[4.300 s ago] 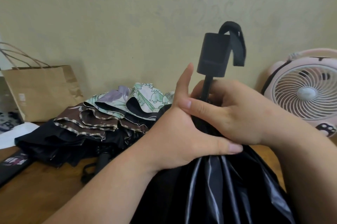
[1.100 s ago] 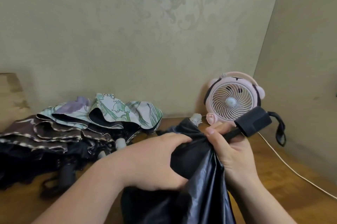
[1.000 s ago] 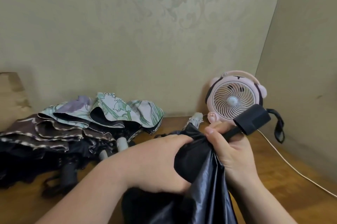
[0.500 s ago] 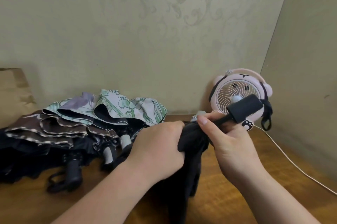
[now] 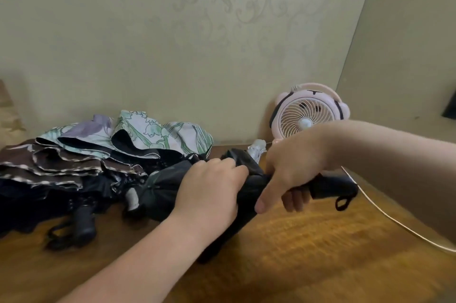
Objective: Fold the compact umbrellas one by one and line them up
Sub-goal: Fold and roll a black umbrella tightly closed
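No writing, label, brand or number could be read anywhere, whether on the pink desk fan (image 5: 308, 115), the floral umbrella (image 5: 153, 130) or the black umbrella (image 5: 162, 186).

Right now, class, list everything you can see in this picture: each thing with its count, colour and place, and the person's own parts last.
black umbrella: one, black, gathered and held low over the table, handle to the right
floral umbrella: one, white-green with lilac, on top of the pile at left
brown umbrella: one, brown with pale edging, in the pile below the floral one
fan: one, pink, against the wall at right
cable: one, white, across the table at right
paper bag: one, brown, far left edge
table: one, brown wood
left grip: grips the black umbrella's canopy
right grip: grips it beside the handle
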Demonstrator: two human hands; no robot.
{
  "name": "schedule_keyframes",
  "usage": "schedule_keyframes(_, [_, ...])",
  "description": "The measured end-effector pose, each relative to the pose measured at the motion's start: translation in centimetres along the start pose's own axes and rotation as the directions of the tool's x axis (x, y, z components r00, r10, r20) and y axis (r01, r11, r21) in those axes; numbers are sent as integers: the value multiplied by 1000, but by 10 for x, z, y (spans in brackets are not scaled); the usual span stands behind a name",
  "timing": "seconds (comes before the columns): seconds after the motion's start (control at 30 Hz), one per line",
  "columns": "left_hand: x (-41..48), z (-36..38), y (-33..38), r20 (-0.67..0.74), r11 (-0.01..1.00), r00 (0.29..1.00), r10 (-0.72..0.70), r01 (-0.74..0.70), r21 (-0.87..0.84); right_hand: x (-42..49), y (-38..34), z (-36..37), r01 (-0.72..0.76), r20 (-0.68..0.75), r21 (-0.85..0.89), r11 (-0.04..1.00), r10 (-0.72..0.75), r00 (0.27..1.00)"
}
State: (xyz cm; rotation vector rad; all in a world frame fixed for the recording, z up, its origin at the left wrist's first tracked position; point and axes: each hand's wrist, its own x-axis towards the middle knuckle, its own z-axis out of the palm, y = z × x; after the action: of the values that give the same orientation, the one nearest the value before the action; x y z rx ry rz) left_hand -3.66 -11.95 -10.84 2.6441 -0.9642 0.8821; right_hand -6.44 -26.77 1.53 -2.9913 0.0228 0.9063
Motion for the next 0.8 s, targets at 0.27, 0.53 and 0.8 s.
schedule_keyframes(0.27, [-8, 27, 4, -139, 979, 970, 198, -188, 77, 53, 7, 54, -217, 327, 397, 892, 84, 941])
schedule_keyframes(0.53, [-3, 4, -6, -222, 998, 975, 12, -25, -56, 44, 28, 45, -124, -566, -179, 976, 1, 824])
schedule_keyframes(0.8, [-7, -54, -59, -347, 911, 867, -356, 240, -336, 46, 57, 27, -264, -854, -315, 912, -151, 498])
